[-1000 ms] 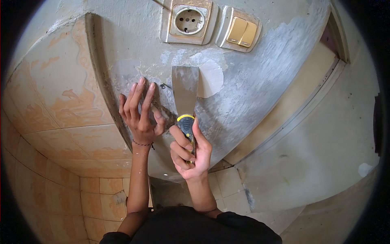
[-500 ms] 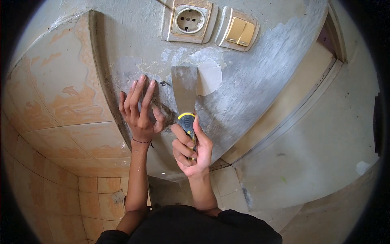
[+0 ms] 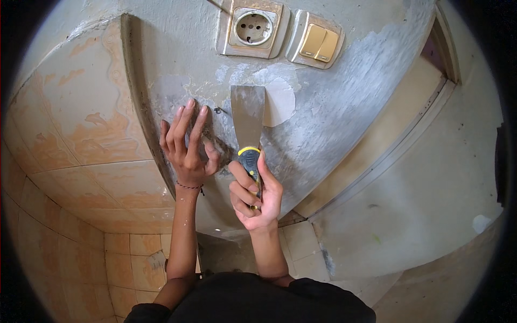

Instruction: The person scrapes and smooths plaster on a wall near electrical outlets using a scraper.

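My right hand [image 3: 257,194] is wrapped round the dark grey and yellow handle of a putty knife [image 3: 248,116]. Its wide metal blade points up over the grey wall [image 3: 318,124], just left of a pale, smooth patch [image 3: 280,102]. The blade covers part of that patch; whether its edge touches the wall I cannot tell. Spread against the wall, my left hand [image 3: 187,145] rests to the left of the blade with nothing in it. A small dark stub [image 3: 217,110] sticks out of the wall beside its fingertips.
Above the blade are a wall socket [image 3: 252,28] and a double light switch [image 3: 319,42] with gold rockers. Tiled wall [image 3: 81,118] with an orange pattern meets the grey wall at the left. At the right stands a door frame [image 3: 388,145]; tiled floor [image 3: 142,269] lies below.
The putty knife and my right hand have shifted very slightly up and right in the picture. My left hand stays spread on the wall.
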A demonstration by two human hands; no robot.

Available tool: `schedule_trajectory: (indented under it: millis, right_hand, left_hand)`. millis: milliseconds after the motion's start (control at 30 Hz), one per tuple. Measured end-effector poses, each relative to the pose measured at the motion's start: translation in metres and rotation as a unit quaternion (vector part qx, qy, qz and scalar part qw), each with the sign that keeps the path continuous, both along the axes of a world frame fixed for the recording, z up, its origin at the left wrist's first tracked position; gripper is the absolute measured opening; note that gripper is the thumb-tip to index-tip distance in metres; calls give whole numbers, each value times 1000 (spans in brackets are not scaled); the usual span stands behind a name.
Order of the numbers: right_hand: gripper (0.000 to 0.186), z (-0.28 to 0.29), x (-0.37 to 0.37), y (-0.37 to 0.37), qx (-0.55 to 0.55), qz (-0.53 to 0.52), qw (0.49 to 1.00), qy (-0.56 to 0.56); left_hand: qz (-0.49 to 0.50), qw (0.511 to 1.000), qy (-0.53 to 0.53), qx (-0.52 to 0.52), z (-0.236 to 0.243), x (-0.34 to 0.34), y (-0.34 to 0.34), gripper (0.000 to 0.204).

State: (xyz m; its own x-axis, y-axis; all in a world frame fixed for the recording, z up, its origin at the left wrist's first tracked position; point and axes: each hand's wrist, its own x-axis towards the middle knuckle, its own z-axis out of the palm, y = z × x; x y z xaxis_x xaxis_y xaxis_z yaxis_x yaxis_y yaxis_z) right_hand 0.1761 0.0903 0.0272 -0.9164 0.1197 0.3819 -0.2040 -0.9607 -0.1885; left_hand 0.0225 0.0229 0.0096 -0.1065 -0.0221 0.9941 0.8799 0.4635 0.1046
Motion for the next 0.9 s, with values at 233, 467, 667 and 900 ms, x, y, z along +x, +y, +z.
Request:
schedule_trajectory:
  millis: [233, 467, 667, 900]
  right_hand:
    - [39, 0, -1, 2, 10, 1, 1000, -10]
    - [39, -9, -10, 2, 7, 2, 1000, 15]
    - [28, -16, -13, 6, 31, 4, 999, 5]
    - [39, -13, -13, 7, 19, 3, 999, 28]
  left_hand:
    - [-4, 1000, 0, -20, -1, -1, -2, 51]
    - [-8, 1000, 3, -13, 0, 0, 0, 50]
    - [1, 1000, 4, 0, 0, -1, 2, 55]
    - [-12, 1000, 1, -17, 0, 0, 0, 50]
